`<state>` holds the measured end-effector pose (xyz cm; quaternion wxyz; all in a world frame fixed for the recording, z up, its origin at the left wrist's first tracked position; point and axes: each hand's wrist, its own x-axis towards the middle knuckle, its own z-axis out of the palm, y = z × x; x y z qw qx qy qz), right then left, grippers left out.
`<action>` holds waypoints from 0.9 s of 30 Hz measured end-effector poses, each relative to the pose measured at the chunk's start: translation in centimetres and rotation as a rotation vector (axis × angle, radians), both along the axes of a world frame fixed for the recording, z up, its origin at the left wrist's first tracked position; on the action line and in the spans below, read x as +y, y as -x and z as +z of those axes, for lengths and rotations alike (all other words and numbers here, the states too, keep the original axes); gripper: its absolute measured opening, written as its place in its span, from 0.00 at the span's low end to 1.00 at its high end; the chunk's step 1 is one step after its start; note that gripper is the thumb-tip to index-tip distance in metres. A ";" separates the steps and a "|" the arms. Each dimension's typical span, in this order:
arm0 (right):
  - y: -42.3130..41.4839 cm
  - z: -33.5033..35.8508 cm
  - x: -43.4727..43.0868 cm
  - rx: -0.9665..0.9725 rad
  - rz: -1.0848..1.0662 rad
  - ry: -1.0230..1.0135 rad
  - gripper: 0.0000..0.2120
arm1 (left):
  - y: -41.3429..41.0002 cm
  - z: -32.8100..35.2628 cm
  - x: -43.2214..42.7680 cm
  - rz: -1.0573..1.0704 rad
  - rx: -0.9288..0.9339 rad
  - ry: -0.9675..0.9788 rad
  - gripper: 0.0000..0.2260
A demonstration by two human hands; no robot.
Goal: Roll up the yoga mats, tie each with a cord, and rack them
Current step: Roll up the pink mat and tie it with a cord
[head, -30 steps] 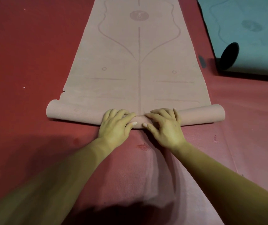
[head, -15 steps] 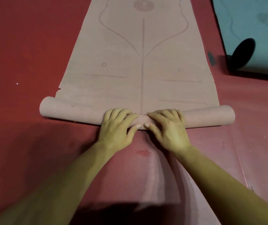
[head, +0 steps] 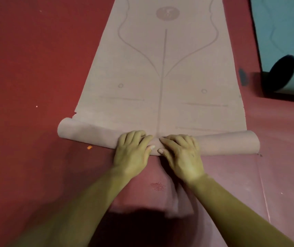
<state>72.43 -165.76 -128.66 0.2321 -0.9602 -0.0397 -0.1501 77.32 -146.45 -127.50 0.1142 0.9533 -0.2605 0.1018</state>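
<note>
A dusty pink yoga mat (head: 162, 68) with printed alignment lines lies flat on the red floor, running away from me. Its near end is wound into a low roll (head: 89, 132) lying across the view. My left hand (head: 133, 150) and my right hand (head: 180, 152) press side by side on the middle of the roll, fingers laid over its top and thumbs along its near side. A teal mat (head: 285, 32) lies at the upper right, its near end partly rolled and showing a dark opening (head: 281, 72).
Red floor matting (head: 26, 68) surrounds the mats. A seam (head: 263, 189) runs through the floor at the right. A small orange scrap (head: 89, 147) lies just in front of the roll's left part. My shadow falls over the near floor.
Both hands have stayed on the roll's middle, which has crept slightly forward along the pink mat. The view has shifted, so the teal mat sits further right.
</note>
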 end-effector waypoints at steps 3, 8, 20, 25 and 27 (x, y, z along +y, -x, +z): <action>-0.2 0.8 0.1 0.061 -0.016 -0.013 0.18 | 0.8 1.4 -0.2 0.016 0.139 -0.035 0.19; -0.8 1.5 0.1 0.118 -0.009 -0.003 0.18 | -0.8 3.3 0.3 -0.037 0.317 -0.101 0.22; -0.7 1.1 -1.4 0.094 0.134 0.090 0.25 | -4.2 2.4 0.3 -0.080 0.411 -0.020 0.24; -2.1 1.1 -1.5 0.068 0.111 0.101 0.24 | -3.9 2.1 -0.1 -0.063 0.238 -0.033 0.19; -2.5 1.1 -1.5 0.071 0.103 0.106 0.24 | -3.1 1.7 0.1 -0.078 0.101 -0.012 0.18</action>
